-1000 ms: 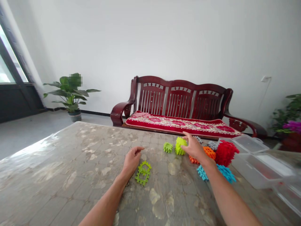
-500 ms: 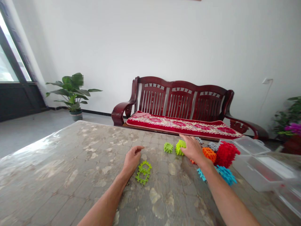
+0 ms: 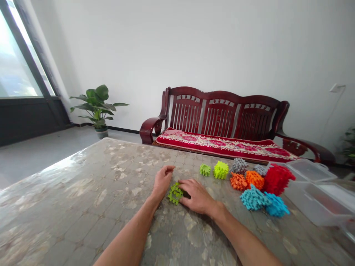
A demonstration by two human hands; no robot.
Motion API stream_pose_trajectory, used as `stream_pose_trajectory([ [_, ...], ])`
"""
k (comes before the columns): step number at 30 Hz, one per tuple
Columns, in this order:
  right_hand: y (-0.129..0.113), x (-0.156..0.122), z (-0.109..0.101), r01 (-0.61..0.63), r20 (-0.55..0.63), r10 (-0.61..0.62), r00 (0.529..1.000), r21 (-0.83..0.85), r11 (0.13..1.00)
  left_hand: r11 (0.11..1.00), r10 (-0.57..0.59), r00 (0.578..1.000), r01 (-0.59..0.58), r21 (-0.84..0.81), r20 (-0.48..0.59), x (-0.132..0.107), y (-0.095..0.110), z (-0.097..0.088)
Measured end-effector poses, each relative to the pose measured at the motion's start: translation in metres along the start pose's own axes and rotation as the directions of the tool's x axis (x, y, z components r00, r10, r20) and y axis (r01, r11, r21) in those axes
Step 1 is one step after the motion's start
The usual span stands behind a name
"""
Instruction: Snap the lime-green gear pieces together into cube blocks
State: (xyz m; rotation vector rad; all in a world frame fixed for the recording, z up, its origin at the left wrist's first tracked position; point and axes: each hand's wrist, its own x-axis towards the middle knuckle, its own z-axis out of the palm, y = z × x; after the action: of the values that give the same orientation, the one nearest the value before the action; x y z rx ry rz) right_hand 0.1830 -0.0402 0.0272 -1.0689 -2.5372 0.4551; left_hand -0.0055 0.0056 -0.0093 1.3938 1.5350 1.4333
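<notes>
A flat lime-green lattice of joined toothed tiles (image 3: 174, 193) lies on the marbled table (image 3: 83, 192). My right hand (image 3: 195, 195) rests palm down over its right side, fingers touching it. My left hand (image 3: 162, 181) sits just left of the lattice with loosely curled fingers, holding nothing. Farther back stand a small green tile cluster (image 3: 205, 169) and a taller lime-green stack (image 3: 221, 170).
Right of the green stacks are grey (image 3: 239, 165), orange (image 3: 238, 181), red (image 3: 277, 178), teal (image 3: 253, 198) and blue (image 3: 276, 208) tile piles. A clear plastic box (image 3: 318, 199) and its lid (image 3: 309, 170) stand at the right. A red wooden bench (image 3: 222, 122) and a potted plant (image 3: 97, 105) stand beyond the table.
My right hand has drawn back from the lime-green stack to the flat green lattice and now lies on it. The left hand has stayed put; the view has shifted left.
</notes>
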Motion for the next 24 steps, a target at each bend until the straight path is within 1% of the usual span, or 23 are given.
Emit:
stream_pose_trajectory([
  [3, 0.007, -0.002, -0.003, -0.096, -0.063, 0.091, 0.994, -0.069, 0.993, 1.000, 0.011, 1.000, -0.011, 0.012, 0.005, 0.000, -0.001, 0.000],
  [7, 0.019, -0.010, -0.006, -0.247, -0.173, 0.225, 0.959, -0.118, 0.962, 0.998, 0.049, 0.998, -0.051, 0.041, 0.046, -0.002, 0.000, 0.001],
  [10, 0.028, -0.016, -0.006, -0.287, -0.227, 0.263, 0.938, -0.081, 0.954, 0.993, 0.098, 0.988, -0.105, 0.058, 0.116, -0.006, 0.005, 0.003],
  [13, 0.035, -0.017, -0.005, -0.301, -0.270, 0.278, 0.922, -0.049, 0.952, 0.979, 0.164, 0.967, -0.184, 0.090, 0.195, -0.012, 0.010, 0.005],
  [15, 0.038, -0.016, -0.004, -0.311, -0.265, 0.283, 0.922, -0.068, 0.948, 0.944, 0.217, 0.941, -0.270, 0.189, 0.260, -0.017, 0.013, 0.006],
  [18, 0.038, -0.013, -0.004, -0.314, -0.229, 0.281, 0.932, -0.127, 0.941, 0.845, 0.251, 0.896, -0.387, 0.368, 0.366, -0.024, 0.015, 0.007],
  [21, 0.037, -0.012, -0.004, -0.307, -0.218, 0.273, 0.937, -0.144, 0.941, 0.778, 0.235, 0.871, -0.435, 0.454, 0.431, -0.028, 0.017, 0.008],
  [24, 0.036, -0.013, -0.004, -0.336, -0.252, 0.312, 0.916, -0.058, 0.940, 0.752, 0.228, 0.859, -0.454, 0.478, 0.458, -0.028, 0.018, 0.009],
])
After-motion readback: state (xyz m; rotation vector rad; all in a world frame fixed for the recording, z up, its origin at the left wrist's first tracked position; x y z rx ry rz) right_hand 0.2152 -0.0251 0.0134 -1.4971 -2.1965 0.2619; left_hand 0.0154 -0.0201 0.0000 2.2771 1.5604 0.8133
